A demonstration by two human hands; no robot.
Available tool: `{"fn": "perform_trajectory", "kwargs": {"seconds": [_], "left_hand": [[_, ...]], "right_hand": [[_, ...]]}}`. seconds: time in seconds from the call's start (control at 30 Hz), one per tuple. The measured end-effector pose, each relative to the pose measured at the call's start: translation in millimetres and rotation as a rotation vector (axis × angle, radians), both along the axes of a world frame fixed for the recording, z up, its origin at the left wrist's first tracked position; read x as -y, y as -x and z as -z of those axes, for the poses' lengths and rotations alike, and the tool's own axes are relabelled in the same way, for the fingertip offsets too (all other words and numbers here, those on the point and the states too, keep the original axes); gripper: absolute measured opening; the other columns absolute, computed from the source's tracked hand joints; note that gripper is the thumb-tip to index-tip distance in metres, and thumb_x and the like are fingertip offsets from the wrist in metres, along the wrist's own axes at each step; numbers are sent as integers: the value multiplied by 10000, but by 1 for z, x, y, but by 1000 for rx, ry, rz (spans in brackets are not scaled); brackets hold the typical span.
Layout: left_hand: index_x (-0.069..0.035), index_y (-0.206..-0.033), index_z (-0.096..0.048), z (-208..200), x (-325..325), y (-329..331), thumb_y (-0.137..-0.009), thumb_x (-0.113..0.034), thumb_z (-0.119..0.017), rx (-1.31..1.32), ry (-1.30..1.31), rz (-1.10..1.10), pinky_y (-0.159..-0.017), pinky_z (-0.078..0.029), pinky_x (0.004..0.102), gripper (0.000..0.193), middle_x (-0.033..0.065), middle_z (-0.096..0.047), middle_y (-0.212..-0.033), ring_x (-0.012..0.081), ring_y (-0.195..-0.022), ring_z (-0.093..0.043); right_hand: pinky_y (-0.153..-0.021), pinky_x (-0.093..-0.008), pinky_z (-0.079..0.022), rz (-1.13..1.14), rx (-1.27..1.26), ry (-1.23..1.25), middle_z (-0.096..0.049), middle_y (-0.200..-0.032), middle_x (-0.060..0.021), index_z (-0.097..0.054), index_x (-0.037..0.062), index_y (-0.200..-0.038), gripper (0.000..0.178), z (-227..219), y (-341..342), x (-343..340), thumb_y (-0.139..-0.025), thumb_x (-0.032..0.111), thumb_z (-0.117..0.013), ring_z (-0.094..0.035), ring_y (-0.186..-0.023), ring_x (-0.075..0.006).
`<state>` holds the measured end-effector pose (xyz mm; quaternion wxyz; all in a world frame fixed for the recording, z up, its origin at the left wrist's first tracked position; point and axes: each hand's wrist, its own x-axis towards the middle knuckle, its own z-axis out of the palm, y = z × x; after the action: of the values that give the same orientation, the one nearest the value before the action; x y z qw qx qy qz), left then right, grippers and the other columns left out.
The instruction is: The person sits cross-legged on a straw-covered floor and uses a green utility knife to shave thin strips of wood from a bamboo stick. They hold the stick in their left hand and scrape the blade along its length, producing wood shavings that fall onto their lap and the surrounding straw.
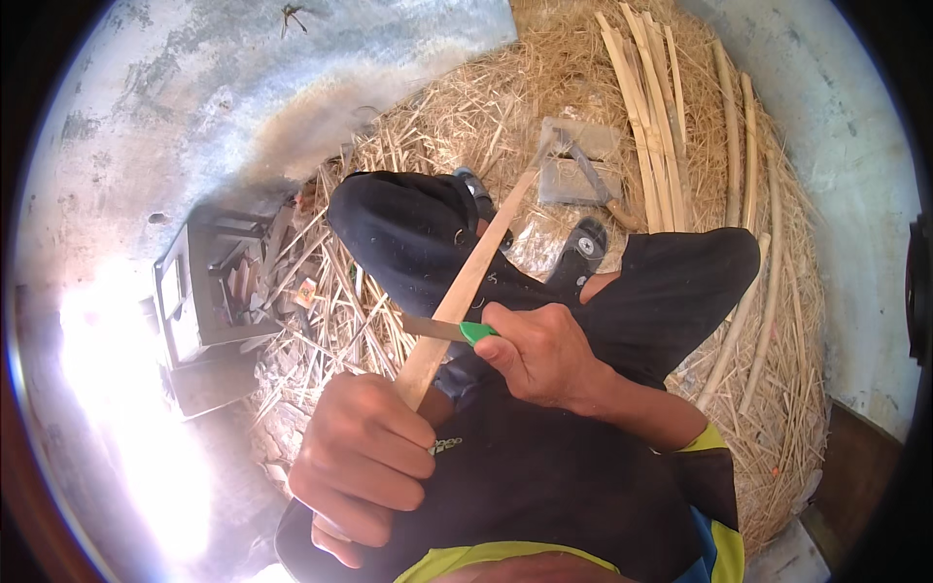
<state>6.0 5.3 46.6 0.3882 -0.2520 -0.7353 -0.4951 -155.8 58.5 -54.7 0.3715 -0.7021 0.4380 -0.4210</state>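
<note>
Wooden strip (476, 267), pale and flat, is slanting over the lap, near end left, far end pointing toward a gray slab (564, 187); whether the tip is touching the slab, cannot tell. Left hand (364, 459) is wrapping in a fist around the near end. Right hand (539, 355) is gripping a green-handled knife (476, 333), thumb lying along the handle, blade pointing left and crossing the strip.

Container: a gray box-like frame (185, 330) is standing at left, near the wall, its upper part gaping. Inside, scraps are lying jumbled, some reddish-brown, some pale; too small to tell what exactly. Straw and thin slivers (340, 316) are piling up just right of it, and a small orange-and-white packet (305, 291) is lying among them.

Far center, a dark-bladed tool (586, 173) is resting over the slab. Far right, long pale strips (653, 117) are lying side by side on the straw, and several round poles (731, 136) are lying right of them. Person is sitting, knees spread, dark sandals (581, 251) showing on the far side.
</note>
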Motion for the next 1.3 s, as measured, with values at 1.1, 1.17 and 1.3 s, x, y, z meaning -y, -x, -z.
{"fn": "perform_trajectory", "kwargs": {"seconds": [1.1,1.17,1.3], "left_hand": [[-146,-476,-240,1,-9,7,-899,-187,-434,-34,-46,-30,-344,-132,232,467,-29,-262,-440,78,-332,-255],[-144,-474,-242,-2,-3,8,-897,-191,-442,-50,-34,-31,-343,-128,230,470,-30,-262,-435,76,-328,-248],[-145,-472,-240,-2,-4,7,-887,-186,-452,-68,-50,-23,-341,-123,229,468,-31,-263,-429,74,-323,-246]], "right_hand": [[-528,-478,-415,73,2,-171,-550,-632,-242,-569,-7,-756,421,27,13,5,-981,321,-430,-548,-601,-436],[-533,-478,-418,193,-5,-122,-552,-638,-245,-567,-5,-761,412,50,14,20,-980,315,-429,-551,-611,-439],[-528,-500,-434,270,-130,-176,-558,-610,-233,-562,17,-730,442,82,21,37,-977,357,-424,-562,-592,-440]]}}
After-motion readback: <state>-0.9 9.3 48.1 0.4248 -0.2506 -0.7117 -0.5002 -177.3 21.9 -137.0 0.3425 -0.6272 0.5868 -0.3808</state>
